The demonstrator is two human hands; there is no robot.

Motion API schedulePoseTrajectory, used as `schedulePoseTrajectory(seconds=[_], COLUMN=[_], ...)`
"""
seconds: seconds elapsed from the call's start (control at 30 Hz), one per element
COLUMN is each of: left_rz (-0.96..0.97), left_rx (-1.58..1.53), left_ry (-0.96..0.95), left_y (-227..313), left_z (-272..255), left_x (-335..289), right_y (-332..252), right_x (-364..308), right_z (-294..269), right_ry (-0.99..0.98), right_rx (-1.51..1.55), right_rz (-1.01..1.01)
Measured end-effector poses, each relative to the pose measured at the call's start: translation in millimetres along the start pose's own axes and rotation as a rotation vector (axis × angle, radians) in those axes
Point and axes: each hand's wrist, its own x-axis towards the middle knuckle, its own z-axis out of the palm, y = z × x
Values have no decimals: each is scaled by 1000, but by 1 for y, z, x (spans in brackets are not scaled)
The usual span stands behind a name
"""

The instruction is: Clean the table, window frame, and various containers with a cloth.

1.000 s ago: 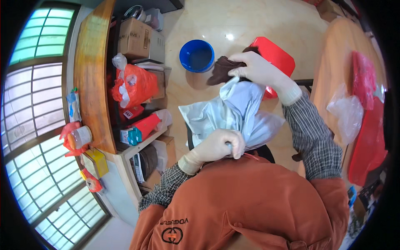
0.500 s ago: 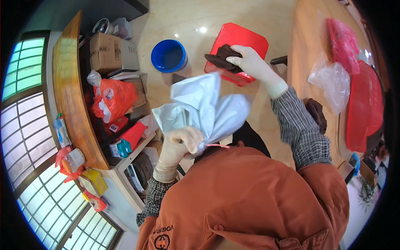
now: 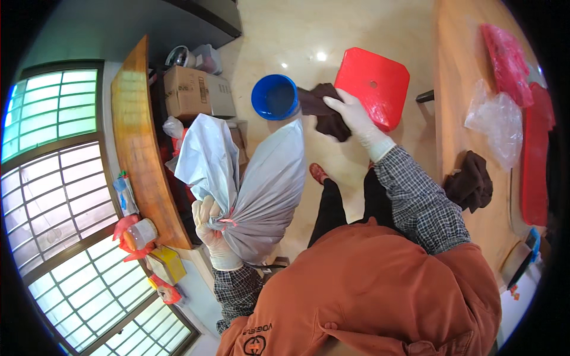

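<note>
My left hand (image 3: 211,232), in a white glove, is closed round the gathered neck of a pale grey plastic bag (image 3: 270,199), tied with a pink string (image 3: 227,223). The bag's loose top flares up on one side and its fuller body bulges to the right. A dark brown cloth (image 3: 325,113) hangs from my gloved right hand (image 3: 360,121), which pinches it between thumb and fingers. That cloth is between a blue bucket (image 3: 275,97) and a red plastic stool (image 3: 374,83), and its left end overlaps the bucket's right edge in the view.
On the wooden table (image 3: 442,89) at right lie a second brown cloth (image 3: 470,181), clear plastic wrap (image 3: 496,127) and pink plastic packaging (image 3: 506,59). A wooden-topped shelf (image 3: 130,142) with a cardboard box (image 3: 187,92) stands at left, beside barred windows.
My left hand has lifted the bag left and out from my body, turning its full body into view. My right hand has taken the brown cloth off the red stool towards the bucket.
</note>
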Motion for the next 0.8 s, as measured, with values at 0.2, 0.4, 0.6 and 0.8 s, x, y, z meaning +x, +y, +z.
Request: schedulePoseTrajectory(seconds=[0.2,0.4,0.6,0.8], left_rz=[264,164,260,364], left_rx=[-179,-126,-68,-36], left_ry=[17,31,107,172], left_y=[-8,43,53,63], left_z=[44,17,22,34], left_x=[49,58,69,66], right_y=[43,25,85,69], right_x=[1,-31,-109,-66], right_z=[109,154,171,199], right_ry=[18,-172,-440,-387], right_rx=[581,395,263,867], right_rz=[413,437,978,1038])
